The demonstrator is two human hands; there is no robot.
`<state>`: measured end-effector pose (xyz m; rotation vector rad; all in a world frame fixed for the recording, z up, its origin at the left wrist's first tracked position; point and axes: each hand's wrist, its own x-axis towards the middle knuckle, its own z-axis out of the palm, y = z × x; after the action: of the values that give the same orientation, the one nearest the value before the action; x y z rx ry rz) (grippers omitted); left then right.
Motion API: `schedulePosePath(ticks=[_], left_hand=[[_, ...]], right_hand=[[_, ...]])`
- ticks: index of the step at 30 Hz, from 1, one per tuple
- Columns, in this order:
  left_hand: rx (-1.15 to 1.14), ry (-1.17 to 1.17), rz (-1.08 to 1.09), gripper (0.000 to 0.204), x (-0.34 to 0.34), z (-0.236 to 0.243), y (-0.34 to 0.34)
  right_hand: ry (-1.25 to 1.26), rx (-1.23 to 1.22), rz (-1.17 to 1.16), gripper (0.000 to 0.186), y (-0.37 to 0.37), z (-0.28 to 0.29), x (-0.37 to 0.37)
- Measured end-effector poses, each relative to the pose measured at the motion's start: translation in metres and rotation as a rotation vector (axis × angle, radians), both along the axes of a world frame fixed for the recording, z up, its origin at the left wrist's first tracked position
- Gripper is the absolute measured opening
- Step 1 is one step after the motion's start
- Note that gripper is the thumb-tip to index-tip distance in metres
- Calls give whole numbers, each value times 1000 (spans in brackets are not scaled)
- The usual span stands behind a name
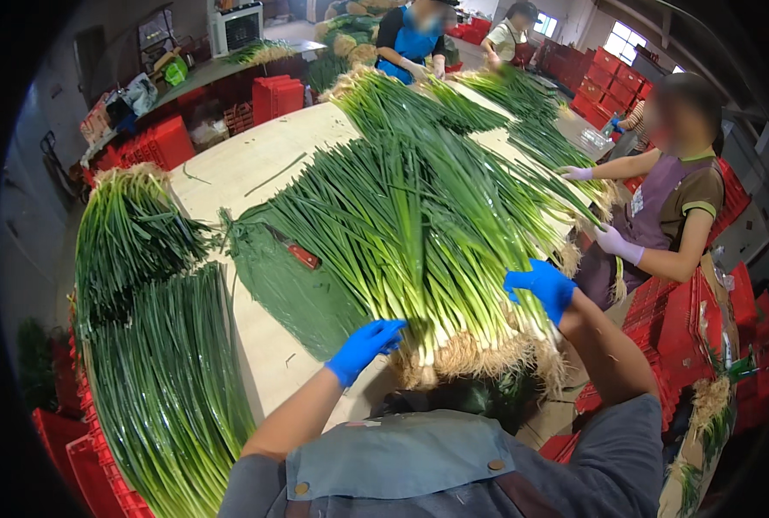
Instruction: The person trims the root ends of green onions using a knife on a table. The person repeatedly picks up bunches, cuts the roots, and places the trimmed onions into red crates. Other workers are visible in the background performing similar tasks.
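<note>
A thick layer of green onions [436,259] lies before me, leaves pointing away, white stems and shaggy roots toward me. My left hand [365,350], in a blue glove, is at the left side of the stem ends. Its fingers are closed at the base of a few green onions on top; the fingertips are partly hidden. At the right side of the pile my right hand [544,289], also blue-gloved, is closed around several stalks whose roots hang below it. A knife with a red handle [303,255] lies on a green plastic sheet [294,285] left of the pile.
More green onions [168,371] lie stacked at the left edge of the pale table [255,155]. At right a co-worker's gloved hand [617,244] holds stalks; another person [414,43] works at the far end. Red crates [674,319] stand right, near my arm.
</note>
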<state>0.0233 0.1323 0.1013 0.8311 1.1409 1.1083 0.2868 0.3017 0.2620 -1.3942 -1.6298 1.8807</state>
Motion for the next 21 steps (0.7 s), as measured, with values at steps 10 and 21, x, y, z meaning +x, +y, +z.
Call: schedulePosePath(ticks=[10, 21], left_hand=[[435, 536, 433, 61, 27, 31, 99], [-114, 542, 206, 60, 36, -61, 80]], right_hand=[[125, 253, -123, 27, -56, 39, 29], [12, -317, -167, 26, -87, -151, 35]])
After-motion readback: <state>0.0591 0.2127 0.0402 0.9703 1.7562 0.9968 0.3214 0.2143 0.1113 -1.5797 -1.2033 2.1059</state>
